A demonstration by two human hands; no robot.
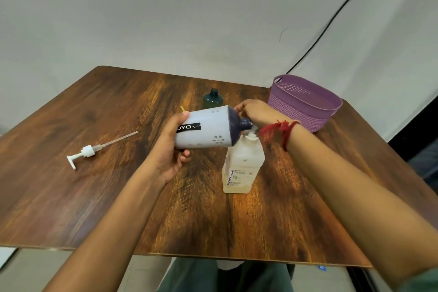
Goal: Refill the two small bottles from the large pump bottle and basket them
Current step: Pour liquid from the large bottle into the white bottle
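Left grip (pixel 169 149) curls round the tipped lavender bottle (pixel 203 129) above the middle of the counter (pixel 94 197), its neck at the large bottle's (pixel 244 168) mouth. Right grip (pixel 256 111) curls behind that neck; its hold is unclear. Basket (pixel 301 111) sits at the far right corner

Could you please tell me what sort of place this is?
Probably a staged recording setup: a wood-grain table stands against a plain white backdrop, with a black cable running down it.

Clear bottle (pixel 244 166): upright, mid-table
Lavender bottle (pixel 203 129): tipped sideways, neck at its mouth
Green bottle (pixel 213 98): upright, open, near far edge
Basket (pixel 303 104): purple, far-right corner
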